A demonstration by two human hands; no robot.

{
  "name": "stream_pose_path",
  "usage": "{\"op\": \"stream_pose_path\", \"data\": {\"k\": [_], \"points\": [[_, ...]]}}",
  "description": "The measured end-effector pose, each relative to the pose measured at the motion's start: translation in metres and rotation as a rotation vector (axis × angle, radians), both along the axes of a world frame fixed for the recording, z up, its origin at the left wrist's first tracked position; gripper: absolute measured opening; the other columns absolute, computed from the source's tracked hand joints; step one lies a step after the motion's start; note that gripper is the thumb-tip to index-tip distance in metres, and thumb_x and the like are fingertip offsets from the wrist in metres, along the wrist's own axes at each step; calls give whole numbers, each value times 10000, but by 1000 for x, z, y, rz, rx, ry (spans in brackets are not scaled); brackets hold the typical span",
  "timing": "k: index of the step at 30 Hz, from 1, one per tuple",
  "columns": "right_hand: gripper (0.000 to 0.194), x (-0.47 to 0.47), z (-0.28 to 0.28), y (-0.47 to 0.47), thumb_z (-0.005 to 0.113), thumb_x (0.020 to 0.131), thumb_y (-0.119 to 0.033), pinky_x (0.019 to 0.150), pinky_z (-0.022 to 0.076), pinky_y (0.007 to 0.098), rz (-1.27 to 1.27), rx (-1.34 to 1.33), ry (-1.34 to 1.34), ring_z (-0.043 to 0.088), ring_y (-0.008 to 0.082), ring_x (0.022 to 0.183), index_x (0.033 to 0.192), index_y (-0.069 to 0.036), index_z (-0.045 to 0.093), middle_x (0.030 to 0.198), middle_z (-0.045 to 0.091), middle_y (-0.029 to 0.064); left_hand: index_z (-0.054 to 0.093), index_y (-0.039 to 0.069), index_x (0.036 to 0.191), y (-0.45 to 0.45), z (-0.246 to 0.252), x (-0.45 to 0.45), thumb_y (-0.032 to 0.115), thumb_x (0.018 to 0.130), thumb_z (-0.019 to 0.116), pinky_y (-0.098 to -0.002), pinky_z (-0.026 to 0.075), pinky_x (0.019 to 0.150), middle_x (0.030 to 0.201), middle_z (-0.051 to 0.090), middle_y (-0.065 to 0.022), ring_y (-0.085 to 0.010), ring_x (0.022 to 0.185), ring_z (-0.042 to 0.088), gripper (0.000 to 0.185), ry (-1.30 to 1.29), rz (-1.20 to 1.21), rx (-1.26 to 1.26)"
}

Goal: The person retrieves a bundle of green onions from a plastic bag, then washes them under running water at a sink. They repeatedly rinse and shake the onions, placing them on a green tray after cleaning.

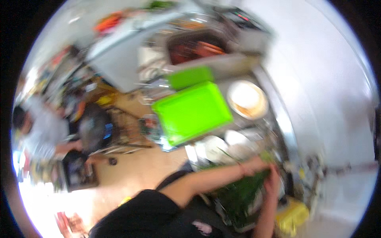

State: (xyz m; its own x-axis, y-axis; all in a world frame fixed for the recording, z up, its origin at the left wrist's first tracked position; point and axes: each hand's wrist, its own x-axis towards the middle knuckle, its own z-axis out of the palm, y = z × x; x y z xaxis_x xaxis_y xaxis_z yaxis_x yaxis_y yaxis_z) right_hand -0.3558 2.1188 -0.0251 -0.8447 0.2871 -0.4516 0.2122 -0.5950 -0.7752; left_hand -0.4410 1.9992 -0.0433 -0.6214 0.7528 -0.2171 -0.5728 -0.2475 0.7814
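The view is strongly blurred. My left hand (259, 163) reaches across from the left, beside a small pale green thing (266, 156). My right hand (271, 180) comes up from the lower right and meets or nearly meets it. Finger positions and anything held cannot be made out. Dark leafy greens (241, 196) lie beneath and between my forearms. Just beyond the left forearm are white bowls (215, 148). Farther up lies a bright green plastic tray (193, 113), with a round dish of white and tan contents (248, 99) to its right.
A sink basin (196, 49) holding reddish-orange things is behind the tray. A wall borders the counter at right. A yellow bag or cloth (291, 215) lies at lower right. At far left, another person (44, 128) is beside a large dark wok or pan (95, 128).
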Motion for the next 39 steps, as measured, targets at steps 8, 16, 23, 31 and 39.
{"op": "stream_pose_path", "data": {"k": [8, 16, 23, 31, 39], "points": [[470, -13, 2, -6, 515, 932, -354, 953, 387, 362, -277, 503, -661, 497, 228, 1118, 1263, -22, 494, 1211, 541, 104, 559, 0, 1125, 34, 3, -1, 303, 652, 803, -393, 496, 775, 1063, 603, -153, -252, 956, 580, 613, -153, 45, -422], [428, -2, 23, -1, 491, 943, -330, 946, 395, 360, 276, 843, -314, 506, 244, 1106, 1258, -42, 509, 1208, 548, 118, 551, -82, 1090, 59, -12, 1, 371, 634, 780, -380, 474, 756, 1122, 553, -236, -283, 973, 567, 683, -126, 67, -624], [395, 12, 25, 15, 469, 952, -308, 941, 402, 358, 666, 1126, -132, 515, 258, 1096, 1254, -59, 522, 1206, 553, 130, 506, -90, 1129, 36, 7, -2, 247, 580, 817, -391, 487, 799, 1055, 584, -211, -311, 982, 577, 716, -260, -155, -442], [364, 28, 26, 26, 445, 963, -284, 934, 409, 356, 781, 1082, -41, 524, 275, 1084, 1249, -79, 537, 1204, 560, 144, 552, -65, 959, 43, 10, 4, 219, 600, 832, -374, 471, 717, 948, 592, -173, -260, 866, 584, 537, 18, 51, -668], [360, 21, 32, 22, 615, 888, -265, 942, 378, 375, 441, 448, -391, 495, 228, 1005, 1172, -49, 572, 1098, 556, 129, 589, -23, 980, 54, -15, 0, 198, 614, 799, -408, 483, 698, 916, 602, -200, -284, 839, 596, 477, 54, -12, -451]]}}
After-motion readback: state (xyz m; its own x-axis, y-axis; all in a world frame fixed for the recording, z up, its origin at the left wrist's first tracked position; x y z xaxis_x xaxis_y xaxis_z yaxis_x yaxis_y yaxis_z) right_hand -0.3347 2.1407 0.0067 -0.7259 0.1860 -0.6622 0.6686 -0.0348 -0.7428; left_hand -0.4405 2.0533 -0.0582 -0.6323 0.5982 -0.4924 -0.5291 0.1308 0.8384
